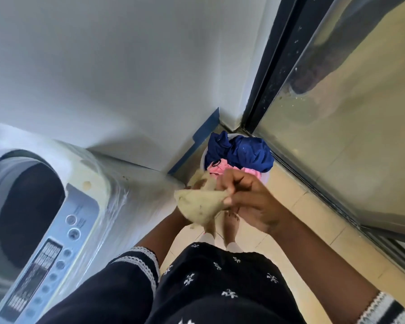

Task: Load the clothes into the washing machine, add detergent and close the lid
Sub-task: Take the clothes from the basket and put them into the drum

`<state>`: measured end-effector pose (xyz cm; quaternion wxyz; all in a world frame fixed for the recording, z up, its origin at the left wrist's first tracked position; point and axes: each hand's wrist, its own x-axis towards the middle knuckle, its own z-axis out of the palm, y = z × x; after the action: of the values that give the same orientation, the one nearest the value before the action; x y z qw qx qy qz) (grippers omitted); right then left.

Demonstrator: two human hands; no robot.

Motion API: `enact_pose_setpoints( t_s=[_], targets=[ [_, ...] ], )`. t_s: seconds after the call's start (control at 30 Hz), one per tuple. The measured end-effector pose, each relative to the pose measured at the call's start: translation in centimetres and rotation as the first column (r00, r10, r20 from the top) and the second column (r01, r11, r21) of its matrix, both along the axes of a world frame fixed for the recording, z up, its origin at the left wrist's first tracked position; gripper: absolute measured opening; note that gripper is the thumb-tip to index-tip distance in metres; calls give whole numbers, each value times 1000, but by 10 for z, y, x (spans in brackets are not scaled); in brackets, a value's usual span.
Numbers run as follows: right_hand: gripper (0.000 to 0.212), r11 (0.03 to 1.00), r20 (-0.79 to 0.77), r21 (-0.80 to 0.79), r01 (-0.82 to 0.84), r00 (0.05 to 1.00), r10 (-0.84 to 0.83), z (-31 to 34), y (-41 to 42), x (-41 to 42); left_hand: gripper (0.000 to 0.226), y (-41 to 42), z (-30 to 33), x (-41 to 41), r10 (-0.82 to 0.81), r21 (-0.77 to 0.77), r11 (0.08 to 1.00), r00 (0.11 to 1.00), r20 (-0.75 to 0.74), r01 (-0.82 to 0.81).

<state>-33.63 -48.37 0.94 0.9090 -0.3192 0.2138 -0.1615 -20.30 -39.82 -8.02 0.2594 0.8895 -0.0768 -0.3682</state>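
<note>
A pale yellow cloth (pixel 199 204) is bunched between both my hands, in the middle of the view. My right hand (pixel 246 197) grips its right end from above. My left hand (pixel 197 185) is mostly hidden under and behind the cloth, only fingertips showing. A top-loading washing machine (pixel 98 195) stands at the left with its dark drum opening (pixel 26 211) uncovered and its control panel (pixel 49 260) facing me. A pale laundry basket (pixel 265 177) sits on the floor in the corner beyond my hands, holding dark blue clothes (pixel 243 153) and pink clothes (pixel 216 168).
A white wall with a blue skirting strip (pixel 197 141) runs behind the machine and basket. A glass sliding door in a dark frame (pixel 267 78) fills the right side. Beige tiled floor (pixel 297 206) lies below, with my bare feet (pixel 230 225) on it.
</note>
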Motion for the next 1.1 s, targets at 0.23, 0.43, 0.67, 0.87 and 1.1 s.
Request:
enact_pose_setpoints(
  t_s=[0.23,0.43,0.67,0.87,1.1],
  targets=[
    [28,776,-522,-626,82,695,-494,8,-31,-30,42,10,24,19,-600,-19,797,795,90,603],
    [78,460,-674,-737,-495,589,-445,-5,-13,-46,38,27,67,17,-563,-138,787,792,237,601],
    [53,382,-694,-718,-583,639,-330,-9,22,-11,48,44,104,5,-546,-306,618,675,496,724],
    [35,826,-562,-515,-230,818,-122,44,23,1,125,82,92,24,-688,-149,702,717,109,696],
    [38,973,-57,195,126,992,-117,48,31,-3,63,83,91,-9,-371,-570,763,929,0,305]
  ],
)
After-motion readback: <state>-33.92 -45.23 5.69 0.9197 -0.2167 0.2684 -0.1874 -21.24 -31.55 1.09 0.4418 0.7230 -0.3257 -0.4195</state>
